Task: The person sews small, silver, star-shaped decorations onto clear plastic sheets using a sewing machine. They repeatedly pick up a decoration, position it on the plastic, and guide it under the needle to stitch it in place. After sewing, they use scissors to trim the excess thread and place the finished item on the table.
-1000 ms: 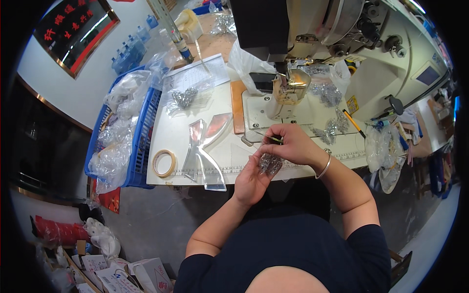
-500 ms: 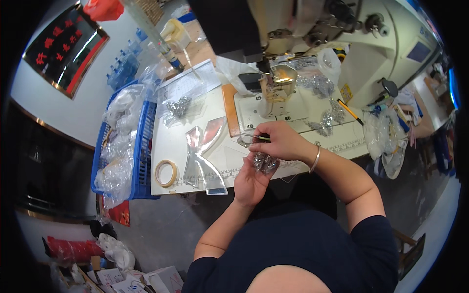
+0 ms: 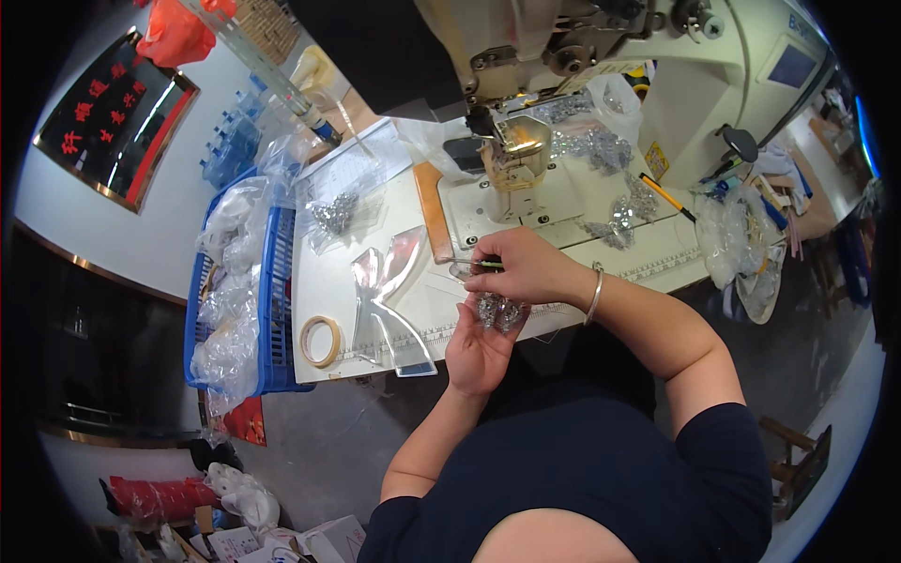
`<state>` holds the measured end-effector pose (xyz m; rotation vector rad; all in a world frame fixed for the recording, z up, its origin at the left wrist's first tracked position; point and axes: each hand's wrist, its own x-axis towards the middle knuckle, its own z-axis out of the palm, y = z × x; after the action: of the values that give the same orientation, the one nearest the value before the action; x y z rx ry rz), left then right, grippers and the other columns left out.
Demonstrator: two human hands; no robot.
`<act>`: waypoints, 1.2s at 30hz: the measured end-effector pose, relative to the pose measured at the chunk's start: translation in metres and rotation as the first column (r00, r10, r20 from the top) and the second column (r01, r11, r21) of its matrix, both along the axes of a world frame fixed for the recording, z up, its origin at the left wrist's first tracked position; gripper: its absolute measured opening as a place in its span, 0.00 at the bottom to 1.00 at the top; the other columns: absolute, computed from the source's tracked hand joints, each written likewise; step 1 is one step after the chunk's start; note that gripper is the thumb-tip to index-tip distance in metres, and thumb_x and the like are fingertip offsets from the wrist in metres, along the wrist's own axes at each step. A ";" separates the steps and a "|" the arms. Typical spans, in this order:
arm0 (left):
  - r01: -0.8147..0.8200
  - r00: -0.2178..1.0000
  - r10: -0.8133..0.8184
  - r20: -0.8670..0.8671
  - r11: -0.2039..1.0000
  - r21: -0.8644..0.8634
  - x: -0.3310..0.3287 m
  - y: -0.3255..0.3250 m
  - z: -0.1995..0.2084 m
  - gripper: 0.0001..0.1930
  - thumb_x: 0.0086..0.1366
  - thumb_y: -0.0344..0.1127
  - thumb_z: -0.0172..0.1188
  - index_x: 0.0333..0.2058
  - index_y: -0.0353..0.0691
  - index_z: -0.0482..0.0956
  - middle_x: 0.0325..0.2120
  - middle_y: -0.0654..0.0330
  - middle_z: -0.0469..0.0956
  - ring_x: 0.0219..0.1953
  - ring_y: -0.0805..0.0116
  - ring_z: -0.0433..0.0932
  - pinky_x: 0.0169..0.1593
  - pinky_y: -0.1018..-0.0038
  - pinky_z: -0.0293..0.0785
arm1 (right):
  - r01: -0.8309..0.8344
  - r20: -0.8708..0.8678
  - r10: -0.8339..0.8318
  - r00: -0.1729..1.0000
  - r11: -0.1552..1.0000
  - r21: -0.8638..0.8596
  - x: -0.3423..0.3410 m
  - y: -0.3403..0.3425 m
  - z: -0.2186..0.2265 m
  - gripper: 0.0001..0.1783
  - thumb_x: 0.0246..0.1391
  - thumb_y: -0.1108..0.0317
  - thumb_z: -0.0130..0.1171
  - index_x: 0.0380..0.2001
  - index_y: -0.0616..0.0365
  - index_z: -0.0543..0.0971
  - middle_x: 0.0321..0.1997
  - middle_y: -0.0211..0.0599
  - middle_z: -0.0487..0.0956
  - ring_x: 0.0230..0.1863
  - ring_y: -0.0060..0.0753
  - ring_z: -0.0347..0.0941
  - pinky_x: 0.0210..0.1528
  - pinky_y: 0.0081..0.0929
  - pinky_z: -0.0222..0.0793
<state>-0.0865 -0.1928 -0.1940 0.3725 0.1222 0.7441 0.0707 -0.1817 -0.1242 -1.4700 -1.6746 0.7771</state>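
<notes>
In front of the sewing machine's base my left hand (image 3: 481,355) cups a silvery, glittering beaded piece (image 3: 497,311), palm up. My right hand (image 3: 527,267) is closed above it, bracelet at the wrist. A thin metal tool (image 3: 466,261) with a dark and green part sticks out of its fingers to the left; its exact kind is not clear. The right hand's fingertips meet the upper edge of the beaded piece. To the left lie clear plastic bow-shaped pieces (image 3: 380,305) on the white table (image 3: 328,272).
The sewing machine (image 3: 526,188) stands ahead, an orange-brown strip (image 3: 432,211) along its plate. More beaded pieces (image 3: 624,216) and a yellow pen (image 3: 668,197) lie to the right. Tape roll (image 3: 320,342), bagged silvery bits (image 3: 334,214) and a blue basket (image 3: 275,300) are on the left.
The view has shifted slightly, so the table and machine sit a little differently. Both hands keep their hold on the beaded piece and the tool, with only small movement.
</notes>
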 end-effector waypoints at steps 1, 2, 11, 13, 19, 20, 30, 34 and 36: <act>0.000 1.000 0.000 -0.015 1.000 0.004 0.000 0.000 0.001 0.26 0.71 0.50 0.29 0.61 0.41 0.50 0.60 0.53 0.58 0.62 0.56 0.57 0.65 0.54 0.52 | 0.004 -0.005 -0.004 1.000 1.000 -0.007 0.000 -0.001 0.000 0.16 0.41 0.59 0.65 0.27 0.62 0.78 0.25 0.44 0.78 0.28 0.41 0.76 0.33 0.30 0.70; -0.001 1.000 0.001 -0.031 1.000 0.007 0.001 -0.001 0.003 0.26 0.71 0.50 0.29 0.61 0.41 0.50 0.60 0.53 0.58 0.62 0.56 0.57 0.65 0.55 0.52 | 0.007 -0.011 -0.007 1.000 1.000 -0.014 0.001 -0.002 0.001 0.15 0.41 0.60 0.65 0.27 0.62 0.78 0.24 0.44 0.78 0.27 0.40 0.76 0.33 0.30 0.70; -0.003 0.999 0.005 -0.051 0.999 0.038 -0.001 -0.004 -0.001 0.25 0.71 0.47 0.28 0.60 0.39 0.51 0.58 0.53 0.59 0.60 0.57 0.60 0.64 0.58 0.54 | 0.001 -0.059 -0.006 0.998 0.996 -0.087 -0.002 -0.008 0.007 0.09 0.43 0.68 0.64 0.25 0.62 0.77 0.23 0.33 0.77 0.26 0.21 0.71 0.32 0.21 0.68; 0.006 0.998 -0.003 -0.063 0.998 0.054 -0.002 -0.004 -0.003 0.25 0.71 0.50 0.29 0.60 0.41 0.51 0.59 0.52 0.57 0.62 0.56 0.57 0.65 0.57 0.52 | 0.010 -0.071 -0.018 0.997 0.995 -0.101 -0.003 -0.009 0.007 0.09 0.43 0.68 0.64 0.25 0.62 0.77 0.23 0.33 0.76 0.26 0.20 0.70 0.32 0.20 0.67; 0.004 0.998 -0.001 -0.059 0.999 0.045 -0.002 -0.003 -0.001 0.25 0.71 0.49 0.29 0.60 0.41 0.51 0.59 0.52 0.57 0.62 0.57 0.58 0.65 0.57 0.53 | 0.020 -0.080 -0.027 0.996 0.995 -0.093 -0.005 -0.011 0.007 0.08 0.43 0.70 0.64 0.24 0.62 0.76 0.22 0.32 0.75 0.25 0.19 0.68 0.31 0.20 0.66; 0.006 0.998 -0.003 -0.057 0.999 0.042 -0.002 -0.003 -0.001 0.25 0.71 0.49 0.28 0.60 0.41 0.51 0.59 0.53 0.57 0.62 0.57 0.58 0.65 0.57 0.53 | 0.019 -0.091 -0.028 0.995 0.995 -0.094 -0.005 -0.011 0.007 0.08 0.44 0.70 0.64 0.24 0.63 0.76 0.22 0.32 0.75 0.26 0.19 0.68 0.31 0.20 0.66; 0.004 0.997 -0.004 -0.075 1.000 0.009 -0.003 -0.003 -0.004 0.25 0.71 0.49 0.28 0.60 0.40 0.52 0.59 0.53 0.58 0.61 0.58 0.59 0.65 0.58 0.54 | -0.007 -0.104 -0.004 0.995 0.995 -0.104 -0.004 -0.011 0.006 0.08 0.43 0.70 0.64 0.25 0.62 0.77 0.23 0.32 0.76 0.27 0.20 0.70 0.32 0.21 0.67; 0.008 0.997 -0.006 -0.076 1.000 0.030 -0.004 -0.003 -0.003 0.25 0.71 0.49 0.28 0.60 0.40 0.51 0.59 0.53 0.58 0.62 0.58 0.58 0.65 0.58 0.53 | 0.005 -0.092 -0.014 0.996 0.995 -0.099 -0.004 -0.011 0.003 0.08 0.43 0.70 0.64 0.25 0.62 0.77 0.23 0.33 0.76 0.27 0.21 0.70 0.32 0.21 0.67; 0.006 0.996 0.000 -0.092 0.998 0.061 -0.005 -0.004 -0.003 0.25 0.71 0.48 0.28 0.61 0.40 0.51 0.59 0.53 0.58 0.62 0.58 0.58 0.65 0.58 0.53 | 0.009 -0.065 -0.016 0.998 0.996 -0.093 -0.005 -0.011 0.003 0.08 0.43 0.70 0.64 0.25 0.62 0.77 0.23 0.33 0.76 0.26 0.21 0.70 0.32 0.21 0.67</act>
<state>-0.0910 -0.1966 -0.1970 0.4648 0.1855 0.7292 0.0655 -0.1922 -0.1212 -1.5004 -1.5978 0.8971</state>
